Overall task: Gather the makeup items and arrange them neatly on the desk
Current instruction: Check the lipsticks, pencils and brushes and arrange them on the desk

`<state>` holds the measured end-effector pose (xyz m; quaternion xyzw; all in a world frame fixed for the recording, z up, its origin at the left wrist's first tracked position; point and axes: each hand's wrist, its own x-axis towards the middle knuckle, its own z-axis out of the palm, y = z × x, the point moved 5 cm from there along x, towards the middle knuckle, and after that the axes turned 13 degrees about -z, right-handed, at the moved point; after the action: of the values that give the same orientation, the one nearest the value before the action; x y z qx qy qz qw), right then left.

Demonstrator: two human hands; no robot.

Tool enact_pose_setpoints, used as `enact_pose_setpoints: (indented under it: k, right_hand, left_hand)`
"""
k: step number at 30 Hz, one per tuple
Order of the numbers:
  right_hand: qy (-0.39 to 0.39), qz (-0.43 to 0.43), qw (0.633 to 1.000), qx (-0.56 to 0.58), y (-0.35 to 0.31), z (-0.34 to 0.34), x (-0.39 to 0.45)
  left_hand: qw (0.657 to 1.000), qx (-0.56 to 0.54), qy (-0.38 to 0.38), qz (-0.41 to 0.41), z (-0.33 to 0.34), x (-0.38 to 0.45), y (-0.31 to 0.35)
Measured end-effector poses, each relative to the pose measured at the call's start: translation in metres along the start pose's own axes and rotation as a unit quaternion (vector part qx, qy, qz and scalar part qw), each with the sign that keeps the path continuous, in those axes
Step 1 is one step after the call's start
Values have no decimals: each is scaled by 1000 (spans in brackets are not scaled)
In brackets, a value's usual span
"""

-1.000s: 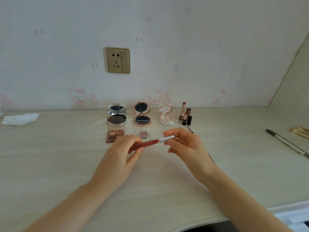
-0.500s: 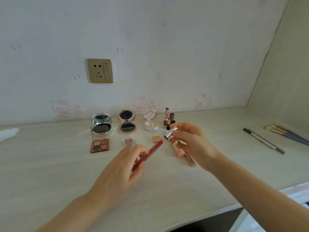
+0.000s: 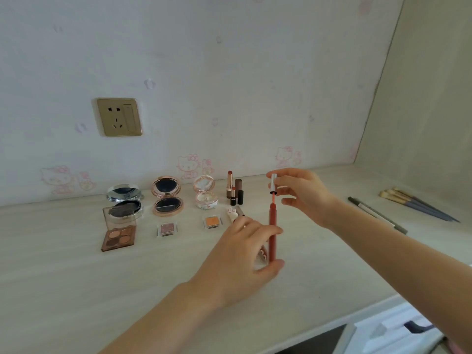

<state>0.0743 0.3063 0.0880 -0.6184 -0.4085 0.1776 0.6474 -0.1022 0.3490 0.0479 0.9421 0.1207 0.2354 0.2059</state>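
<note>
Our left hand (image 3: 240,254) pinches the red lip gloss tube (image 3: 272,233) upright above the tabletop (image 3: 76,290); our right hand's fingers (image 3: 286,186) pinch its silver cap (image 3: 273,183). We keep both aligned, pulling the wand out straight.

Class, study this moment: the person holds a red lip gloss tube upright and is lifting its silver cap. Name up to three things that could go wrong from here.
1. The left hand holds the red tube upright while the right hand lifts the silver cap; the exposed wand might smear gloss on fingers or the desk.
2. The upright lipsticks stand close behind; a stray move could topple them.
3. A loose grip could let the open tube fall.
</note>
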Motion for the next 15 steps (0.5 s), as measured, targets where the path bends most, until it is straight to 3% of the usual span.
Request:
enact_pose_setpoints:
  k: [4,15]
  right_hand:
    - [0,17,999,-47,10,-16,11]
    - [-44,51,990,-122,47,-11,35]
  left_hand:
    - [998,65,-11,0,25,16,6]
    - [994,111,20,1,39,22,-3]
